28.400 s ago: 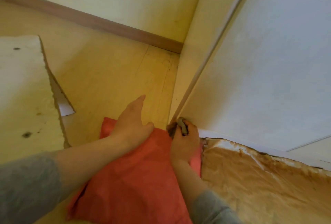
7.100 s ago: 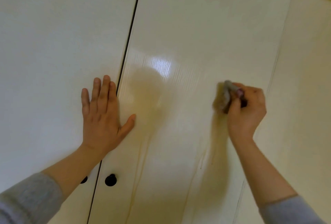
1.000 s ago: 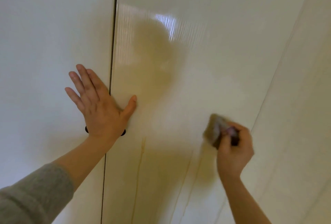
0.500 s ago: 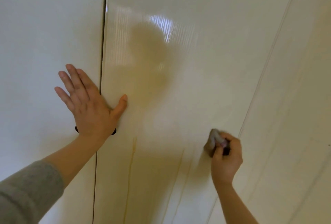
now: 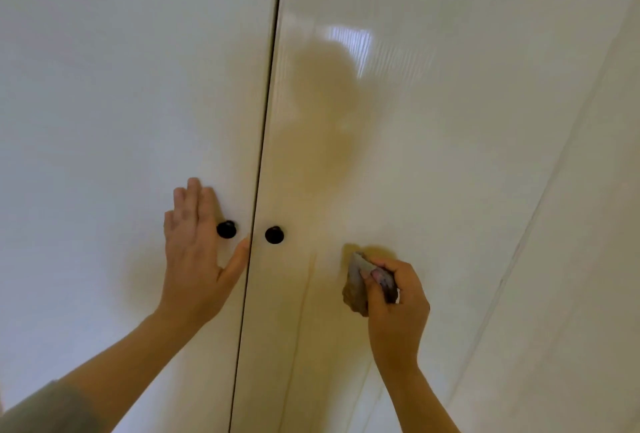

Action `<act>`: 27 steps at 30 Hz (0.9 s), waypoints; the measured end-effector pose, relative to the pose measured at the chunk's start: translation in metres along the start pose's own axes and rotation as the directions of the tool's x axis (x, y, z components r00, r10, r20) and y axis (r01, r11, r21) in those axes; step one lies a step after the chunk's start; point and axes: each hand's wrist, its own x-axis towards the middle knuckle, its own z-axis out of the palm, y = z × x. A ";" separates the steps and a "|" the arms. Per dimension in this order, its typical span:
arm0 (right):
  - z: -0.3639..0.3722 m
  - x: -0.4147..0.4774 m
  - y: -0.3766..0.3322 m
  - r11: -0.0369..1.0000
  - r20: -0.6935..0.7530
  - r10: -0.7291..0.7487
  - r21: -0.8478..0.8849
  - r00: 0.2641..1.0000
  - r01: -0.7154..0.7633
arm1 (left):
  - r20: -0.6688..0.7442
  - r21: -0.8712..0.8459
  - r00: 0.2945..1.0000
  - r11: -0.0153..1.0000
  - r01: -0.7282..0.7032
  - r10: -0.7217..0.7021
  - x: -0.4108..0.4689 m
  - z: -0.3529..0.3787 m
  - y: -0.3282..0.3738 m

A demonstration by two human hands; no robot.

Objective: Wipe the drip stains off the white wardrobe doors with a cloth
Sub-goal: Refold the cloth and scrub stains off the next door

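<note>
Head view is looking up at two white wardrobe doors, the left door [image 5: 121, 86] and the right door [image 5: 433, 121], which are meeting at a dark vertical gap [image 5: 266, 121]. A black left knob [image 5: 226, 229] and a black right knob [image 5: 274, 234] are sitting on either side of that gap.

The left hand [image 5: 194, 259] is lying flat against the left door, its grip wide and holding nothing. Its fingers are pointing to 12 o'clock, just at 9 o'clock of the left knob, and the thumb is reaching toward 1 o'clock, its tip almost at the gap. A grey sleeve [image 5: 45, 408] is showing at the 7 o'clock corner.

The right hand [image 5: 394, 308] is curling its grip round a bunched grey cloth [image 5: 356, 283] and pressing it against the right door, at about 4 o'clock of the right knob. A thin yellowish drip stain [image 5: 304, 301] is running down the right door at 9 o'clock of the cloth, between the cloth and the gap. A plain white side panel [image 5: 588, 294] is standing at 3 o'clock of the right door.
</note>
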 end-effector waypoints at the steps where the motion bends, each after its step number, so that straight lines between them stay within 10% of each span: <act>1: 0.009 -0.003 -0.003 1.000 0.002 -0.028 -0.004 1.000 0.028 | 0.016 0.025 1.000 1.000 -0.015 0.015 -0.003 0.000 -0.005; 13: 0.077 0.053 -0.035 0.941 -0.097 -0.312 -0.170 0.945 0.293 | 0.099 0.251 0.987 0.957 -0.146 0.124 -0.010 -0.010 -0.062; 20: 0.090 -0.049 0.010 0.878 0.218 -0.410 -0.169 0.886 0.448 | 0.164 0.360 0.974 0.910 -0.206 0.156 -0.008 -0.004 -0.074; 27: 0.120 -0.030 -0.021 0.967 -0.102 -0.251 -0.071 0.962 0.245 | 0.245 0.384 0.945 0.873 -0.300 0.217 -0.008 -0.011 -0.091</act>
